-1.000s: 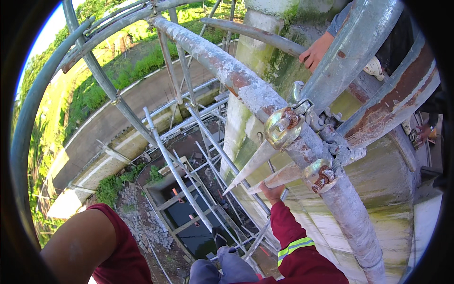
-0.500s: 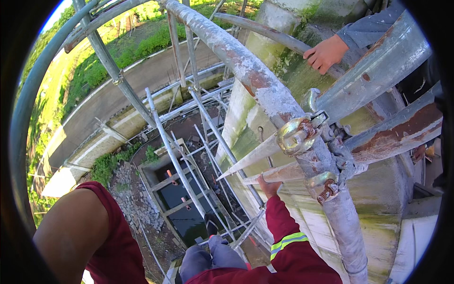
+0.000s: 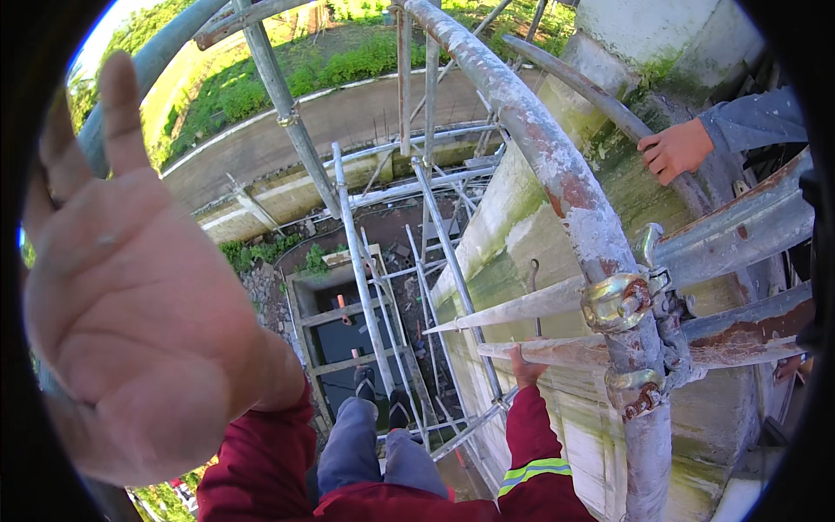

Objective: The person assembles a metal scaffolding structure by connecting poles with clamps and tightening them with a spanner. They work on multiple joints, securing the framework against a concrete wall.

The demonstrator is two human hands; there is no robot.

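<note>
My left hand [image 3: 143,296] is raised close in front at the left, palm showing, fingers stretched apart and holding nothing. Its fingertips are slightly blurred and overlap a thick grey scaffold pipe [image 3: 174,39]; I cannot tell if they touch. Lower right of the middle, my right hand [image 3: 527,370] is closed round a rusty scaffold pipe [image 3: 574,351]. That pipe runs to a rust-stained upright pipe [image 3: 639,435], where a coupler [image 3: 635,390] is clamped. Another coupler [image 3: 616,303] sits just above, by a second pipe [image 3: 531,304].
A co-worker's hand [image 3: 678,150] rests on a pipe at the upper right. Far below lies a water-filled concrete pit [image 3: 335,357] crossed by beams. My shoes [image 3: 365,381] are above it, among thin scaffold pipes [image 3: 355,270]. A mossy concrete wall [image 3: 513,235] slopes down at the right.
My left hand has come up into view, open, where only a bent arm showed before. The view has shifted left, so the scaffold appears further right. My right hand keeps its hold.
</note>
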